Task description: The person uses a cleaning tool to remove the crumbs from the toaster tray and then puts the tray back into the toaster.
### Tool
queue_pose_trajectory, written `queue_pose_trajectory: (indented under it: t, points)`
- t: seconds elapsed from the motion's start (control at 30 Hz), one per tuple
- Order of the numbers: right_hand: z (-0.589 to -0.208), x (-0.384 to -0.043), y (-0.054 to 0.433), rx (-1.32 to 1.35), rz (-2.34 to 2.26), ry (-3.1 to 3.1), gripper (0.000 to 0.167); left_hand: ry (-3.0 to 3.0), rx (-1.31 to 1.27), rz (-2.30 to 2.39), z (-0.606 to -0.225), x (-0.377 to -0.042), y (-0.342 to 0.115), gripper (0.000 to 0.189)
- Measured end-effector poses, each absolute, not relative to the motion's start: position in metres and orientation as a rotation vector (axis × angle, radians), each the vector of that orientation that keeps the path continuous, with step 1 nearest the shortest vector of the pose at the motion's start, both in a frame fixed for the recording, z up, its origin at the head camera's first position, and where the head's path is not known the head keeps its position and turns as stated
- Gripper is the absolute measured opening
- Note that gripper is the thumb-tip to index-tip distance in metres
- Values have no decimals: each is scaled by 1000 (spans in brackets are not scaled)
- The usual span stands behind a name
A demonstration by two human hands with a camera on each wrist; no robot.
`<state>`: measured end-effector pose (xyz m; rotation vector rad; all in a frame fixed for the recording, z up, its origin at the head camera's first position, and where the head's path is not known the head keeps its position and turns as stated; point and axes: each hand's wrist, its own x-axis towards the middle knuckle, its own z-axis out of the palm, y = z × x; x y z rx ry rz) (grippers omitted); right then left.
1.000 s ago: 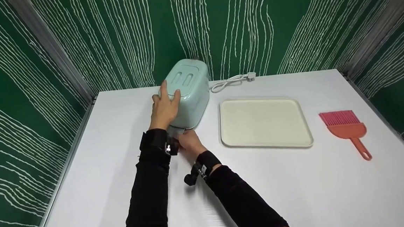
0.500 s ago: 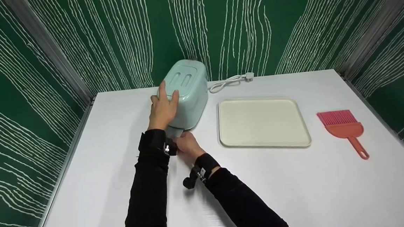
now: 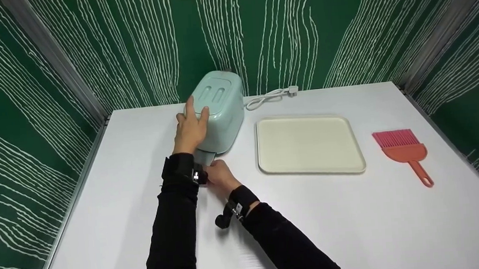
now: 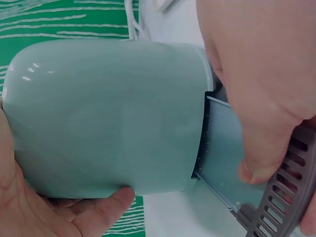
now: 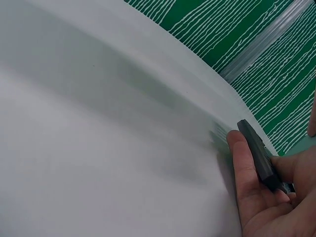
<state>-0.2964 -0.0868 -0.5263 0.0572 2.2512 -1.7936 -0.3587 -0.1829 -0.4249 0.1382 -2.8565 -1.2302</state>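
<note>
A mint-green toaster [image 3: 225,123] stands at the back of the white table, two grooves in its top. My left hand [image 3: 190,131] holds its near left corner, with fingers spread over the top and round the side. From the toaster's low near end sticks out a crumb tray [image 4: 224,140], partly drawn out, with a few crumbs on it. Its end piece is a dark grey slotted handle [image 4: 281,190]. My right hand [image 3: 222,175] pinches the tray at this handle, thumb on the tray's upper face. In the right wrist view the fingers [image 5: 244,168] lie along the dark handle.
To the right lies a cream tray [image 3: 311,144]. Farther right is an orange dustpan [image 3: 407,153] with a pink-bristled brush part. A white cord with a plug [image 3: 293,91] lies near the back edge, by the green wall [image 3: 258,33].
My right hand has drawn the crumb tray farther out of the toaster, toward me. My left hand keeps its hold on the toaster. The head view has shifted slightly.
</note>
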Motion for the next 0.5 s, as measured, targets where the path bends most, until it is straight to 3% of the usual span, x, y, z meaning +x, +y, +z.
queue_pose_trajectory:
  t: [0.5]
  points:
    - [-531, -280, -89, -38, -1825, 2305, 41, -2879, 129, -1228, -423, -356, -184, 72]
